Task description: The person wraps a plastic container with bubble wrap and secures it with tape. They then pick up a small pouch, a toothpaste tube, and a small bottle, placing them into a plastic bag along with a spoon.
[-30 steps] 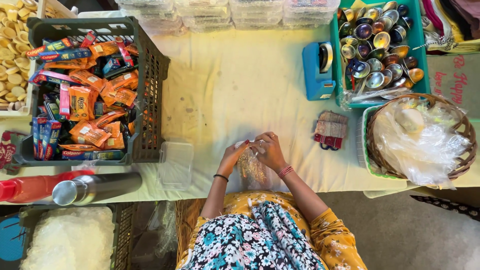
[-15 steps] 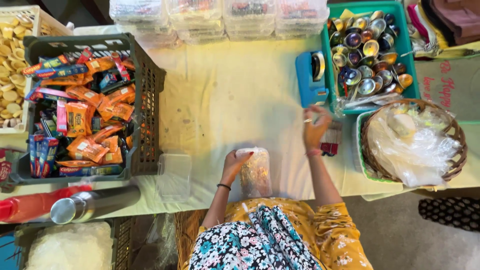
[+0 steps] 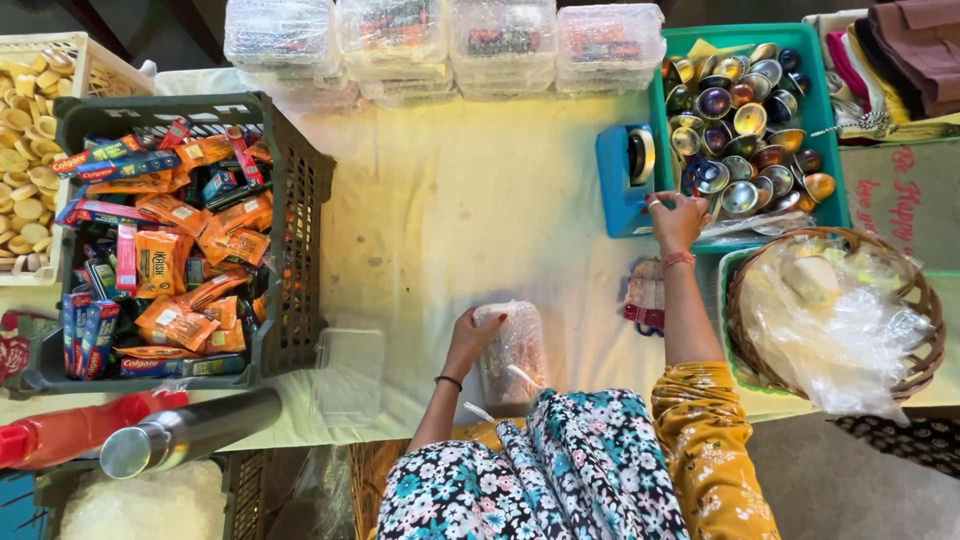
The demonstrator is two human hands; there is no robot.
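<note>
My left hand (image 3: 472, 335) holds a filled clear plastic packet (image 3: 512, 352) upright at the near edge of the cloth-covered table (image 3: 450, 200). My right hand (image 3: 678, 220) is stretched out to the far right, with its fingers on the blue tape dispenser (image 3: 625, 178) at the edge of a teal tray (image 3: 832, 120) of small shiny metal bowls. A small red and patterned pouch (image 3: 645, 298) lies under my right forearm.
A dark crate (image 3: 295, 200) of orange snack packets and toothpaste boxes stands at the left. Stacked clear containers (image 3: 440, 45) line the far edge. A wicker basket (image 3: 925, 330) of clear plastic bags sits at the right. An empty clear box (image 3: 348, 375) lies near the crate.
Both hands were together on the packet at the table's near edge. My right hand let go and reached far right to the tape dispenser, while my left stayed on the packet.
</note>
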